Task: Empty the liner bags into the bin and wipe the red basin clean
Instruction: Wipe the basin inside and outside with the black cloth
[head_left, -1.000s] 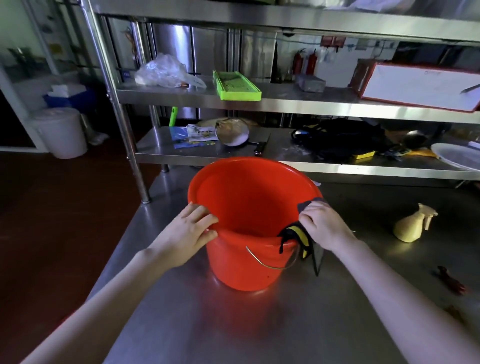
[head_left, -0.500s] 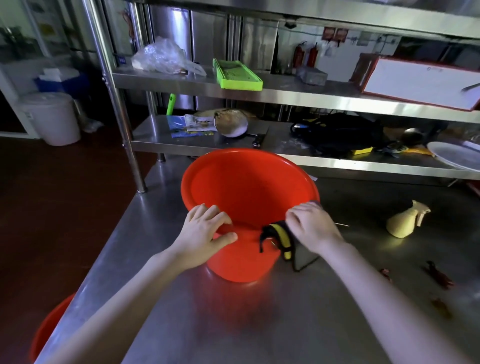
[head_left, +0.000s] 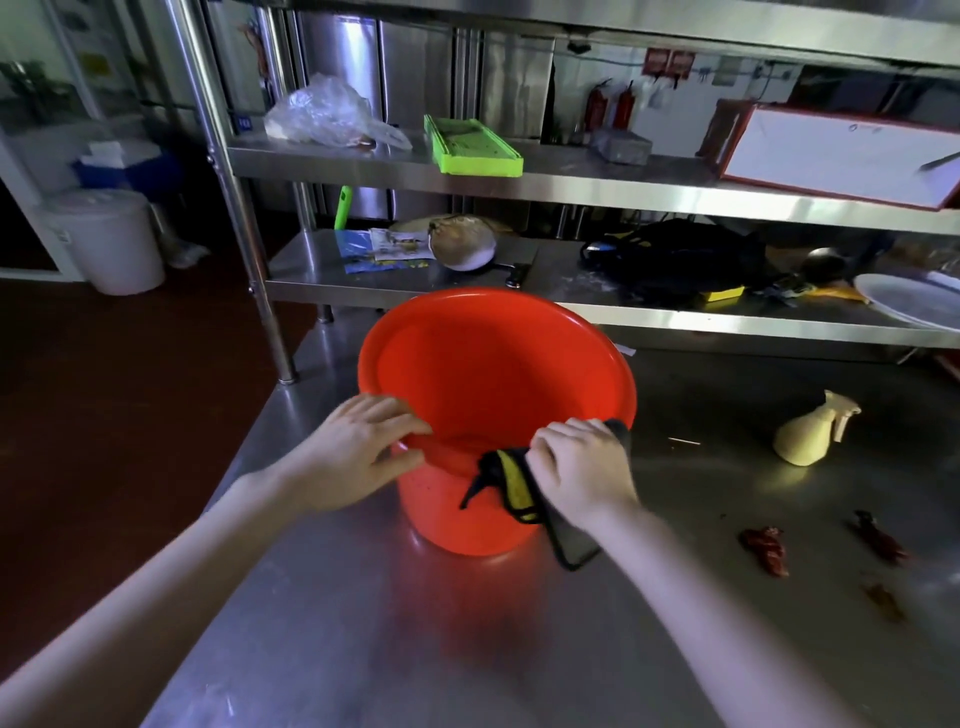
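Note:
The red basin (head_left: 493, 374) stands upright on the steel table (head_left: 467, 649), empty inside as far as I can see. My left hand (head_left: 358, 452) grips its near-left rim. My right hand (head_left: 582, 473) presses a dark cloth with yellow trim (head_left: 514, 483) over the near-right rim; the cloth hangs down the outside wall. A crumpled clear plastic bag (head_left: 324, 114) lies on the upper shelf at the left.
A pale yellow spray bottle (head_left: 810, 434) lies on the table to the right, with red scraps (head_left: 766, 548) nearer. A white lidded bin (head_left: 111, 239) stands on the floor at far left. Steel shelves (head_left: 571, 182) behind the basin hold a green tray (head_left: 470, 148) and a dark bag (head_left: 675, 260).
Both hands have slid along the near rim toward each other, the cloth moving left with my right hand. The view has drifted slightly, so the basin sits a little higher.

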